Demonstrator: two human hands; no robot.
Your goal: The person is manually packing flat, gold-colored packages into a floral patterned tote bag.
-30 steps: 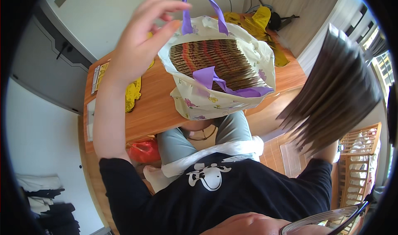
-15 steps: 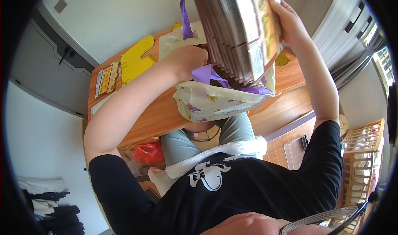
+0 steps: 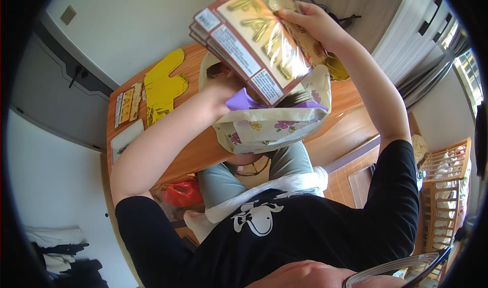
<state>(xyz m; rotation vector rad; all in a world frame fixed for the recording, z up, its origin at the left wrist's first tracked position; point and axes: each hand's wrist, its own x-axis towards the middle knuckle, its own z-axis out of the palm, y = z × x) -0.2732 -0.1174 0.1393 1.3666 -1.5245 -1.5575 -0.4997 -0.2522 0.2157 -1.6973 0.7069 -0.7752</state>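
Note:
My right hand (image 3: 312, 26) grips a stack of flat packets (image 3: 254, 41) by its far right edge, thumb on top. The packets are shiny, brown-edged, with gold balloon-like shapes and white label panels on the front. They are tilted above a cream cloth bag (image 3: 269, 128) with a flower print and a purple strap (image 3: 245, 101). My left hand (image 3: 218, 90) reaches into the bag's mouth at its left side, and the packets and bag hide its fingers. Dark, thin-edged items show inside the bag under the stack.
On the wooden table (image 3: 188, 148), left of the bag, lie a yellow foil shape (image 3: 162, 87), a similar packet (image 3: 124, 107) and a white flat item (image 3: 128, 135). More yellow foil (image 3: 336, 67) sits right of the bag. A red plastic bag (image 3: 182, 192) is below the table edge.
The packet stack has swung left and turned, so its printed front now faces me instead of its edges. My right hand moved left with it. My left hand sits slightly lower.

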